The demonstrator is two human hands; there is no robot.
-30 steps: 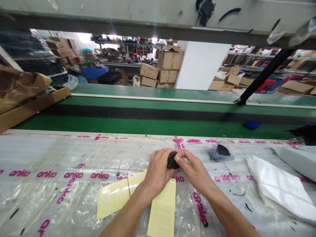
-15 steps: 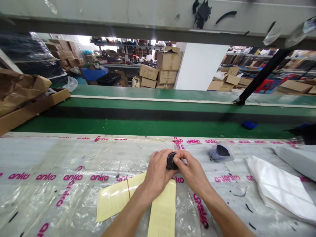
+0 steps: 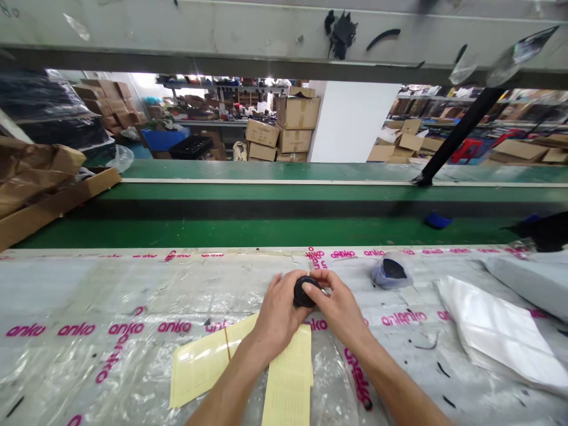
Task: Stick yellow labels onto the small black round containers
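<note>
As we look down from the head camera, our left hand (image 3: 278, 310) and right hand (image 3: 339, 302) meet near the far edge of the worktop (image 3: 89, 296), and a round black cap (image 3: 305, 291) sits between them, held just above the surface. The fingers of both hands are curled and clamped on it, the left ones around its near side and the right ones pressing on its right side. The worktop is covered by a clear plastic sheet (image 3: 133, 355) printed with pink "anko" lettering.

Under our forearms lie two yellow paper sheets (image 3: 199, 367), one crossed by a thin band (image 3: 227, 344). Right of the hands sits a small clear bag (image 3: 393, 273) with something dark inside, and further right lie a white folded sheet (image 3: 492, 331) and a pale grey pad (image 3: 532, 281).

Beyond the worktop runs a green conveyor belt (image 3: 266, 234) with a small blue object (image 3: 438, 220) toward the right. At the upper left, brown paper (image 3: 31, 171) lies in a cardboard tray (image 3: 57, 204). Stacked cardboard boxes (image 3: 297, 130) and shelves (image 3: 222, 89) fill the distance at upper centre.
</note>
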